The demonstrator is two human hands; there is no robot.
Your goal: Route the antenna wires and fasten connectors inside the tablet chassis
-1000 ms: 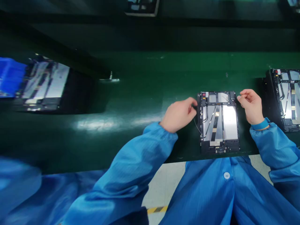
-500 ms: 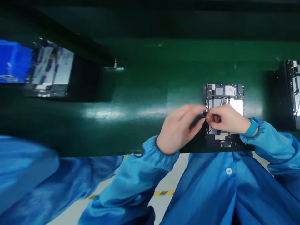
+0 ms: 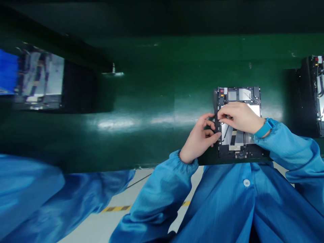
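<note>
An opened tablet (image 3: 225, 152), with circuit boards, flat cables and silvery panels exposed, lies near the front edge of the bench. At its left edge is my left hand (image 3: 199, 138), thumb pressed on the rim and curled fingers against the side. My right hand (image 3: 239, 116) reaches over the tablet from the right, its thumb and fingertips pinched together close to that same edge. A thin dark cable (image 3: 226, 132) runs below those fingertips. Whatever is between them is too small to make out.
Another opened tablet (image 3: 321, 86) on a black support (image 3: 307, 98) is at the right border. Far left, a blurred opened device (image 3: 54, 77) stands beside a blue bin (image 3: 7, 72). A co-worker's blue sleeve (image 3: 27, 189) is at lower left. A small metallic fitting (image 3: 113, 71) sits on the green bench (image 3: 152, 94).
My hands have moved apart: the left came down onto the tablet's edge, letting go of a thin dark piece, and the right shifted slightly up. The whole view has swung a little.
</note>
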